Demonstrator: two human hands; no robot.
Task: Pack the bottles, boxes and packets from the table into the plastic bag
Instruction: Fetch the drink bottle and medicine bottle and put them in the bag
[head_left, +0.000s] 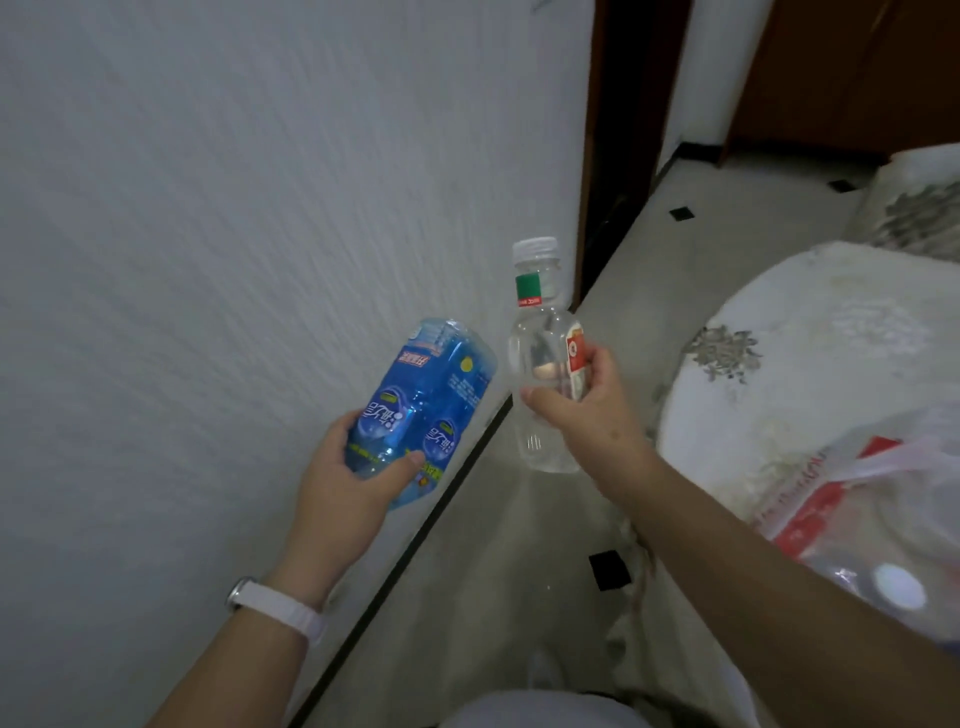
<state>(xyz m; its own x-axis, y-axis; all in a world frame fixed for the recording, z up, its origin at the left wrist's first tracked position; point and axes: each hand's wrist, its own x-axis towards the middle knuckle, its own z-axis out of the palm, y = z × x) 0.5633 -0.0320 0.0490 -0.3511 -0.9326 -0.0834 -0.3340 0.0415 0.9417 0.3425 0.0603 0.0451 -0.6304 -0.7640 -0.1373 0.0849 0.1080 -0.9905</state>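
Note:
My left hand (358, 483) grips a blue shrink-wrapped pack of two bottles (426, 400), held tilted in front of the white wall. My right hand (582, 405) holds a clear plastic bottle (545, 353) upright; it has a white cap, a green neck band and a red-and-white label. Both are in the air above the floor, a short gap apart. The translucent plastic bag (883, 509) with red print lies at the right on a white patterned cloth surface (810, 343). A white-capped item (898, 592) shows through the bag.
A textured white wall (234, 234) fills the left. Pale floor tiles (498, 571) with small black insets run between the wall and the cloth-covered surface. A dark doorway (623, 130) and brown wooden furniture (857, 67) stand at the back.

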